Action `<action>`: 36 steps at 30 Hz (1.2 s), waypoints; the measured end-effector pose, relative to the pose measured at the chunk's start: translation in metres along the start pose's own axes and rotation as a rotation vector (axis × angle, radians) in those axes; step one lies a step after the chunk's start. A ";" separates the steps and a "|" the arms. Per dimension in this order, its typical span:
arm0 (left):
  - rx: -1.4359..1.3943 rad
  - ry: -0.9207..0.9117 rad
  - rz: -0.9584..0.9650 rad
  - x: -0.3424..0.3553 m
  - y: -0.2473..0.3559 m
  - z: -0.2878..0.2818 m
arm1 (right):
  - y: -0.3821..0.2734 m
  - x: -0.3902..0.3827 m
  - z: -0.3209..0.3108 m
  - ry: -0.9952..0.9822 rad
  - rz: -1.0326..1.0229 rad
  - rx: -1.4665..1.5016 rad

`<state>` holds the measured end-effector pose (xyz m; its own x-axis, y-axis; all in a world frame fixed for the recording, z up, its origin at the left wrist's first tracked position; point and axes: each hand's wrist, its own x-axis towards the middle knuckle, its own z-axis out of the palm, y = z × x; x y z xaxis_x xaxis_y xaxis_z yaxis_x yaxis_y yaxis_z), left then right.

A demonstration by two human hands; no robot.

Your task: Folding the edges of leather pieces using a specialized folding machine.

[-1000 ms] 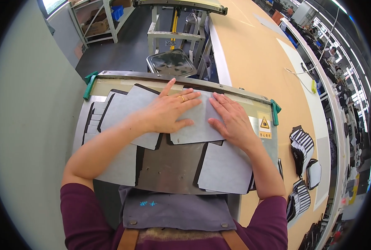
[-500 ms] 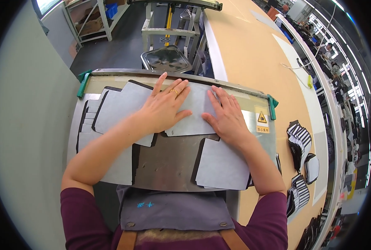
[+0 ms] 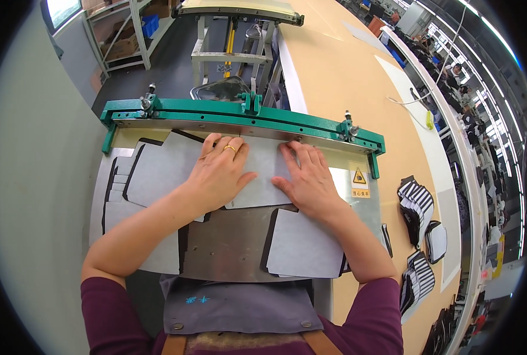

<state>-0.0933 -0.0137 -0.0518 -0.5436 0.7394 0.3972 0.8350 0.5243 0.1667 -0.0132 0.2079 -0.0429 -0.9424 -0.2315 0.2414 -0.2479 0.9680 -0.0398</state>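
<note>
My left hand (image 3: 219, 171) lies palm down, fingers apart, across the edges of pale grey panels with black borders. My right hand (image 3: 306, 177), also spread flat, presses the right part of the middle panel (image 3: 261, 176). All this rests on a metal plate (image 3: 222, 248). A green clamp bar (image 3: 207, 112) with a steel lower edge spans the plate's far side, just beyond my fingertips. Overlapping panels (image 3: 157, 168) lie under and beside my left forearm, which partly hides them. Another grey panel (image 3: 304, 245) sits at the near right, by my right forearm.
A long tan table (image 3: 334, 77) runs along the right. On it lie stacks of black-and-white striped pieces (image 3: 416, 201) and a small pale stack (image 3: 436, 242). Beyond the bar stand a metal stool (image 3: 216, 89) and a white-framed stand (image 3: 233, 57). A pale wall (image 3: 32, 177) borders the left.
The green clamp bar now stands across the plate's far edge, where only its end brackets showed before. My hands remain on the panels, fingers drawn slightly back; the view has shifted a little.
</note>
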 end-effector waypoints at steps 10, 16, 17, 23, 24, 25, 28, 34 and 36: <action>-0.190 -0.073 -0.266 0.013 -0.009 -0.006 | 0.003 0.006 -0.004 0.062 0.019 0.173; -0.989 0.186 -0.288 0.024 0.032 -0.048 | 0.019 0.017 -0.078 0.404 0.198 0.765; -0.994 0.182 -0.295 0.022 0.039 -0.054 | 0.019 0.011 -0.100 0.291 0.207 0.791; -0.768 -0.273 -0.247 -0.025 0.079 -0.019 | 0.034 -0.058 -0.076 -0.244 0.167 0.438; -0.595 -0.414 -0.247 -0.025 0.083 -0.029 | 0.027 -0.074 -0.063 -0.201 0.139 0.222; -0.483 -0.328 -0.170 -0.027 0.078 -0.030 | 0.022 -0.089 -0.050 -0.142 0.234 0.242; -0.033 -0.124 -0.071 -0.026 0.030 -0.033 | -0.013 -0.100 -0.030 -0.045 0.112 0.248; -0.067 -0.048 -0.040 -0.014 -0.074 -0.041 | -0.011 -0.068 -0.036 -0.160 0.015 0.170; -0.255 -0.281 -0.157 0.003 -0.069 -0.040 | -0.017 -0.044 -0.038 -0.124 -0.033 0.199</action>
<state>-0.1491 -0.0643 -0.0257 -0.6382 0.7642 0.0930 0.7154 0.5442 0.4382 0.0412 0.2055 -0.0160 -0.9503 -0.2850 0.1249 -0.3071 0.9241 -0.2275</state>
